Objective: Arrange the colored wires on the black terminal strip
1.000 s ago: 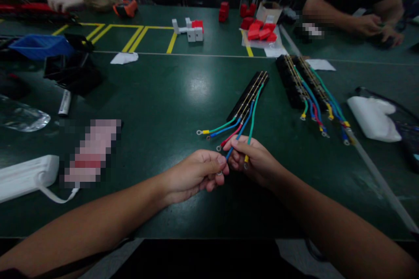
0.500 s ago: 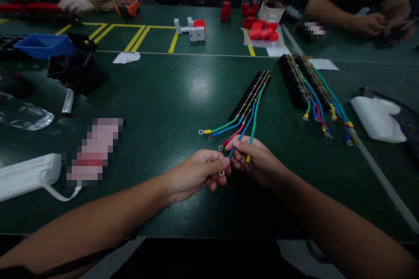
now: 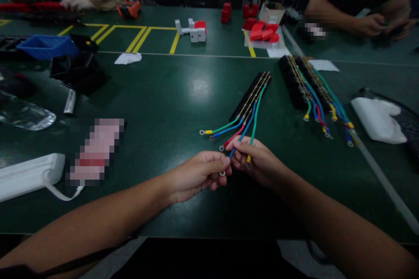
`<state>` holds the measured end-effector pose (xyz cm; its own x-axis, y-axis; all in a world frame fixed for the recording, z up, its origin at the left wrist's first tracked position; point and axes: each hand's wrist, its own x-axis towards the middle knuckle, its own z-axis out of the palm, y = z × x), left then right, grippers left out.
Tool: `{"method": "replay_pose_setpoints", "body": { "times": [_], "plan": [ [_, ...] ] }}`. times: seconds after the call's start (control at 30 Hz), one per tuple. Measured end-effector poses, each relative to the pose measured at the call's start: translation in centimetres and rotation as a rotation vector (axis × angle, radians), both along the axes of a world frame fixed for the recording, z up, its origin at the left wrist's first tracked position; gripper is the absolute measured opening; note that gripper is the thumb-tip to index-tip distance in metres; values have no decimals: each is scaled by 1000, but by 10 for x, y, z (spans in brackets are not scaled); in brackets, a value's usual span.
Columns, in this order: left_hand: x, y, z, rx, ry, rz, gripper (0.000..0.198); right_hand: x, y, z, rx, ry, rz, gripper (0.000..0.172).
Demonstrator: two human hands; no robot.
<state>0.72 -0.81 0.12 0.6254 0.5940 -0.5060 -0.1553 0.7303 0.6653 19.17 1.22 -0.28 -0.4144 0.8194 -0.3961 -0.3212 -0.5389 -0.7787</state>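
Observation:
A black terminal strip (image 3: 252,92) lies on the green table (image 3: 170,100) with several coloured wires fanning out of it toward me. My left hand (image 3: 196,174) is closed, pinching the ring end of the blue wire (image 3: 244,133) between thumb and forefinger. My right hand (image 3: 258,161) is closed around the green wire (image 3: 254,117) with a yellow end sleeve, touching my left hand. Other wires with ring terminals, red (image 3: 233,136) and green with a yellow sleeve (image 3: 218,130), lie loose on the table to the left.
Two more black strips with coloured wires (image 3: 307,83) lie at right, beside a white cloth (image 3: 376,117). A white power strip (image 3: 29,176), a blue bin (image 3: 46,45) and black parts sit at left. Red and white blocks (image 3: 262,30) lie farther back. Other people's arms (image 3: 343,17) rest at the far corners.
My hands have hardly moved; they keep the same hold on the wires. The view has shifted slightly.

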Motion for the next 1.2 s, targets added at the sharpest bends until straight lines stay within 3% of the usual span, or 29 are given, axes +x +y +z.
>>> {"method": "replay_pose_setpoints", "body": {
  "times": [0.43, 0.67, 1.2],
  "plan": [
    [-3, 6, 7, 7, 61, 17, 26, -3, -1, -1, -22, 9, -48, 19],
    [-4, 6, 4, -24, -51, -34, 27, -3, -1, 0, -24, -12, -42, 20],
    [-4, 5, -1, -16, -74, -85, 27, -2, -1, 1, -44, -49, -44, 19]
  ]
}}
